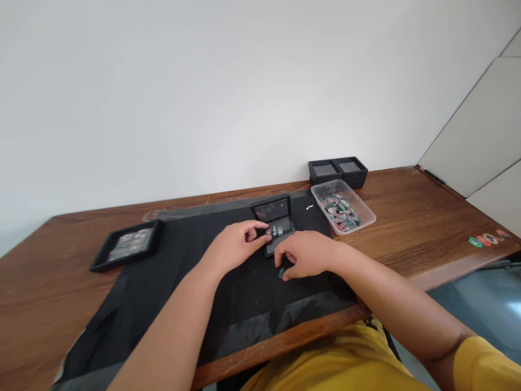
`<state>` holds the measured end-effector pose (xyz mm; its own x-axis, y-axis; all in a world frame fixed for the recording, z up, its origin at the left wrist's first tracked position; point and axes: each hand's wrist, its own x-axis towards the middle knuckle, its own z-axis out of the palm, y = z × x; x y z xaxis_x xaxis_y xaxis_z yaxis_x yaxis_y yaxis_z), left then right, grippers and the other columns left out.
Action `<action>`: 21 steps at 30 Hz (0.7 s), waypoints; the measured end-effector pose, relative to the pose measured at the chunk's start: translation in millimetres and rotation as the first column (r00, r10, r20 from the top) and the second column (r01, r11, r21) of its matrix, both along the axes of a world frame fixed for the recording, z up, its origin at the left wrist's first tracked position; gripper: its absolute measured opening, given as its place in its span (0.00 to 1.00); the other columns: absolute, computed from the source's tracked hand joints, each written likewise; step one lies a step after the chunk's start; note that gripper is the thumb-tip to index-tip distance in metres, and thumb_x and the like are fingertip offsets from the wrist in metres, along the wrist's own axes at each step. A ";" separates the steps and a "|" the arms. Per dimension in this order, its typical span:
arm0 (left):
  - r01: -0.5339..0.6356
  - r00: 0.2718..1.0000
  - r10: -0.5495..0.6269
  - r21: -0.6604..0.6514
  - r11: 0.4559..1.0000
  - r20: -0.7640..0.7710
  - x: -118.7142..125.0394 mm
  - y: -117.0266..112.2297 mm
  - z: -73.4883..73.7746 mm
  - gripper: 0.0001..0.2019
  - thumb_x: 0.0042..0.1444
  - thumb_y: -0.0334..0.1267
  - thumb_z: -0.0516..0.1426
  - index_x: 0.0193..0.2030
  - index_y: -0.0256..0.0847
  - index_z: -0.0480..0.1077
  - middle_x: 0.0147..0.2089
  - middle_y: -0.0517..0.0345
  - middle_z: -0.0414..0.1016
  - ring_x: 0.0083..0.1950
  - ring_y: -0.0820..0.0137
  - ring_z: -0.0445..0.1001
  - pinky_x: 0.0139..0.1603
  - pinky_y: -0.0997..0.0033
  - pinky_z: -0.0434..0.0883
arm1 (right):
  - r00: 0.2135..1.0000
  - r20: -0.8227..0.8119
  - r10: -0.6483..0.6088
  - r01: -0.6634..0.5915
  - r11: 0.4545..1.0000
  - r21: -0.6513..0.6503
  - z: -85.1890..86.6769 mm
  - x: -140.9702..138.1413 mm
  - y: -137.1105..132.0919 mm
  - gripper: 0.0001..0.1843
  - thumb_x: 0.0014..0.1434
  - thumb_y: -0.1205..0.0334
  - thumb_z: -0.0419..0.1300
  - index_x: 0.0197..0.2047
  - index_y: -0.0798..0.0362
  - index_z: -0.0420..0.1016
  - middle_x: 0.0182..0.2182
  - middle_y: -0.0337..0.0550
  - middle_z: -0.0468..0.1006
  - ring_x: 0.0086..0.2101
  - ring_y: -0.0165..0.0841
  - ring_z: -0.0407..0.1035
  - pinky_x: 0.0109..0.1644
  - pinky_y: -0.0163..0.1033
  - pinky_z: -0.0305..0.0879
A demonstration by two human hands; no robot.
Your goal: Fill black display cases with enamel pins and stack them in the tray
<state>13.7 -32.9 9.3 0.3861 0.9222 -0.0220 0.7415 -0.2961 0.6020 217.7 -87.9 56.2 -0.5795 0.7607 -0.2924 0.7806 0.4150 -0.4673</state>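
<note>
A small black case (290, 241) lies on the black mat (244, 293) with its lid (274, 209) raised at the back. Several small shiny cube-like pieces (277, 231) sit in a row inside it. My left hand (236, 241) is at the case's left side, thumb and forefinger closed on its edge beside the leftmost piece. In front of the case, my right hand (307, 253) pinches a small dark green piece (281, 271) between thumb and fingers, low over the mat. Its exact shape is too small to tell.
At the right, a clear plastic tub (368, 217) holds many green and pink pieces. Stacked black trays (355, 176) stand behind it by the wall. A black frame-like tray (106, 255) with a clear packet lies left. A white scrap (310, 207) rests near the tub.
</note>
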 end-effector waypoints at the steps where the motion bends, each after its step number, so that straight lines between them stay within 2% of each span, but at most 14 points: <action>1: 0.000 1.000 0.000 0.002 1.000 -0.005 0.0 0.0 0.0 0.21 0.54 0.57 0.56 0.45 0.45 0.79 0.21 0.67 0.62 0.23 0.71 0.62 0.26 0.71 0.54 | 1.000 -0.003 0.001 -0.001 1.000 0.003 -0.7 -0.3 0.0 0.13 0.52 0.59 0.71 0.42 0.48 0.82 0.30 0.36 0.77 0.31 0.31 0.68 0.33 0.35 0.52; 11: 0.006 0.999 -0.005 0.034 0.999 -0.042 1.2 -2.1 3.6 0.19 0.55 0.57 0.56 0.40 0.45 0.78 0.22 0.66 0.63 0.23 0.71 0.61 0.26 0.70 0.54 | 1.000 -0.013 -0.028 0.028 1.000 0.007 -3.4 -4.6 -0.6 0.06 0.54 0.61 0.70 0.37 0.48 0.84 0.26 0.35 0.77 0.28 0.30 0.67 0.33 0.36 0.54; 21: 0.013 0.999 -0.011 0.053 0.999 -0.047 -0.8 -3.4 5.8 0.18 0.57 0.56 0.55 0.42 0.46 0.77 0.22 0.67 0.63 0.24 0.71 0.62 0.28 0.71 0.56 | 0.990 0.105 -0.097 0.103 0.993 -0.049 3.9 -7.6 -3.2 0.11 0.55 0.56 0.70 0.42 0.49 0.81 0.34 0.36 0.81 0.34 0.31 0.71 0.32 0.34 0.53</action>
